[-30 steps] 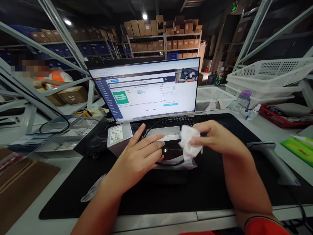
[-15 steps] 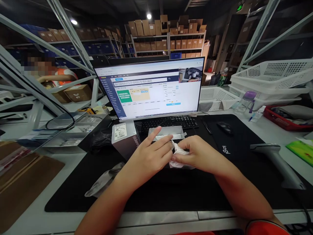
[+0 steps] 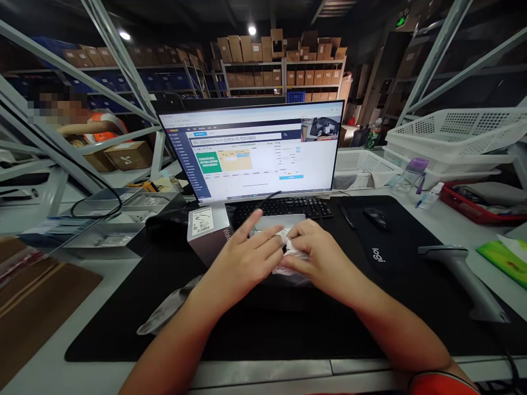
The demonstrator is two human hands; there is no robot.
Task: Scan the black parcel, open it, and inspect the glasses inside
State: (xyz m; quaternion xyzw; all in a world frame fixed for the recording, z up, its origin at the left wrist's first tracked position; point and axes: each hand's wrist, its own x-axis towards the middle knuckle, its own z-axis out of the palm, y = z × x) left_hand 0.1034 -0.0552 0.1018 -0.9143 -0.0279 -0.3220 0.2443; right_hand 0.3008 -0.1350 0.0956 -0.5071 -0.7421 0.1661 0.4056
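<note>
My right hand (image 3: 323, 255) is closed on crumpled white wrapping (image 3: 294, 262), pinching it between thumb and fingers. From the other side my left hand (image 3: 249, 257) grips the same wrapping with curled fingers, its index finger raised and its thumb hidden. Something dark shows inside the wrapping, too small to name. A thin black cable-like strip (image 3: 269, 198) sticks up beyond the left index finger. Behind the hands lies an open light-grey box (image 3: 284, 221), partly covered by them. A grey printed carton (image 3: 209, 233) stands left of it.
A monitor (image 3: 263, 153) and black keyboard (image 3: 296, 207) stand beyond the hands. To the right are a mouse (image 3: 375, 218) and a barcode scanner (image 3: 465, 280). A clear plastic bag (image 3: 168, 310) lies by my left forearm. White baskets (image 3: 457, 131) stand back right; a co-worker (image 3: 99, 129) is far left.
Both hands and the wrapping have shifted slightly left, and the hands are closer together. The black strip now shows above the left index finger.
</note>
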